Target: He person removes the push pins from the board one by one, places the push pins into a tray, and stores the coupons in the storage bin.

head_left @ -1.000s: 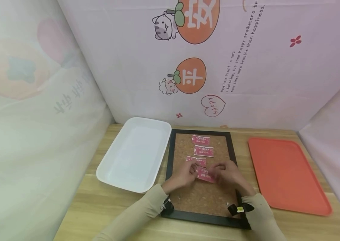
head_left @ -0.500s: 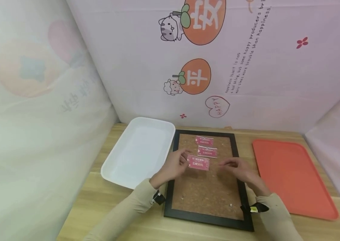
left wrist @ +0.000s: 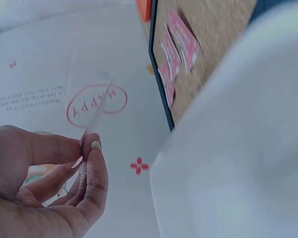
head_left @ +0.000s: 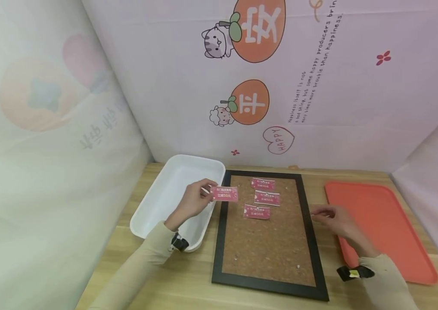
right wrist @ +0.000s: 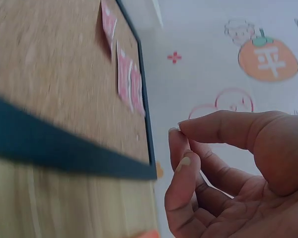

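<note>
My left hand (head_left: 195, 200) pinches a pink coupon card (head_left: 224, 193) by its left edge, with the printed side facing up toward the head view. The card overlaps the basin's right rim and the board's left frame. In the left wrist view the card (left wrist: 97, 116) shows edge-on between thumb and fingers. My right hand (head_left: 337, 221) hovers between the board and the red tray, thumb and index fingertip pinched together on a tiny whitish pin, mostly hidden by the fingertips. Three more pink coupon cards (head_left: 267, 198) stay fixed by small white pins on the cork board (head_left: 265, 249).
A white basin (head_left: 156, 193) stands left of the black-framed board. To the right lies a red tray (head_left: 374, 224), partly under the right forearm in view. Loose white pins (head_left: 298, 266) stick in the lower cork. A printed cloth wall (head_left: 184, 86) closes off the back.
The lowest coupon card has come off the cork and travelled up and left with my left hand toward the basin. My right hand has moved right, away from the board.
</note>
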Available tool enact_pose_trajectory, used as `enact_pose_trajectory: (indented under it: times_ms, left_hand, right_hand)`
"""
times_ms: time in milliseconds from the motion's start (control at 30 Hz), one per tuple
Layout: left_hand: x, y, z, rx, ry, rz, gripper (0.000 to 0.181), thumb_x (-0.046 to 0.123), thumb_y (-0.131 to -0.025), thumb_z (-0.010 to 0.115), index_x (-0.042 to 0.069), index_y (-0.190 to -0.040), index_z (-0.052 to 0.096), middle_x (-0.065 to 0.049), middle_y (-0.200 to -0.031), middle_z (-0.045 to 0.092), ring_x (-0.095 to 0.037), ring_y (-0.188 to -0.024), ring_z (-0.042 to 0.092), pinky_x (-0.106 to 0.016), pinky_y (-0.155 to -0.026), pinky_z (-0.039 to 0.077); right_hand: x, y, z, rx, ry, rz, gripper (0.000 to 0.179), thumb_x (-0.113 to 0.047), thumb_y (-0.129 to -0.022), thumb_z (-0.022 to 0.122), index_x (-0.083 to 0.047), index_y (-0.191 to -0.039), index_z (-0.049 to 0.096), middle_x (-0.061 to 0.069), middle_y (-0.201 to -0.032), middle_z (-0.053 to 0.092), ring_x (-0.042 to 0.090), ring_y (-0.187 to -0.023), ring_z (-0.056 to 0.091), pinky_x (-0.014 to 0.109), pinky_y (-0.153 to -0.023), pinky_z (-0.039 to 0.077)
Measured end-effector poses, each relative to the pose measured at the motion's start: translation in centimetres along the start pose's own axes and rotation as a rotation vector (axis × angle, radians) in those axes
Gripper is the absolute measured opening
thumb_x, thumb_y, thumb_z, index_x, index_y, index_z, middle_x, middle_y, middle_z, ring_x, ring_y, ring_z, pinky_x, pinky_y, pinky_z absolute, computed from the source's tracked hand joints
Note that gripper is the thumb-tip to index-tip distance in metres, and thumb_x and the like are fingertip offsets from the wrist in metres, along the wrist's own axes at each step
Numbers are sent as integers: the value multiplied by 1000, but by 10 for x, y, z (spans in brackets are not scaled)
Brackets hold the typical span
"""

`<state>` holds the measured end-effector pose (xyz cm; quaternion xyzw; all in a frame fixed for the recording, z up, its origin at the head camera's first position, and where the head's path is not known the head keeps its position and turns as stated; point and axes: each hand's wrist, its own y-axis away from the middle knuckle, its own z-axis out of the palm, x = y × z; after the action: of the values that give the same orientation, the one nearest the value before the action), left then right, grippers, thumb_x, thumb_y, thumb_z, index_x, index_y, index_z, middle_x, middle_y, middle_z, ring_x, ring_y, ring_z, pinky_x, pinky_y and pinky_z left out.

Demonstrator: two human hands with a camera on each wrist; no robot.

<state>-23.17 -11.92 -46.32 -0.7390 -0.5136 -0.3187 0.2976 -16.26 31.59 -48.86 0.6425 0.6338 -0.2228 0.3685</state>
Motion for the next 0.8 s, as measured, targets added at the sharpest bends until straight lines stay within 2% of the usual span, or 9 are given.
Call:
enact_pose_trajectory:
  times_ms: [167,400,633,800]
  left_hand:
    - [-18,-3,-17,42,-35,-35,25,-1,-94,68,4,-118,69,-15,-100,74,-18,-76,74,-26,-62,59]
    - [-48,-8,-31,97,-101,-75,15,4,-96,66,0,-110,71,-18,-94,76,-17,-68,71,-24,-58,52]
    - [-73,-10,-40,86,-166,-138,10,5,-95,67,0,-103,70,-18,-91,77,-17,-65,71,-23,-56,47]
    - [-78,-10,-46,61,-203,-186,11,5,-92,68,1,-102,70,-19,-93,76,-22,-75,70,-24,-57,47]
  right_hand:
    - [21,5,-15,40,41,45,37,-23,-105,62,7,-126,66,21,-113,72,14,-89,65,31,-67,59]
    - [43,14,-31,80,97,65,36,-21,-106,58,8,-127,63,29,-118,68,20,-91,66,32,-65,58]
    - [59,19,-35,99,128,78,36,-20,-105,58,10,-125,63,29,-115,69,25,-92,68,32,-64,60]
    - [70,21,-39,118,165,85,35,-19,-105,58,11,-121,64,30,-110,70,25,-88,69,32,-62,59]
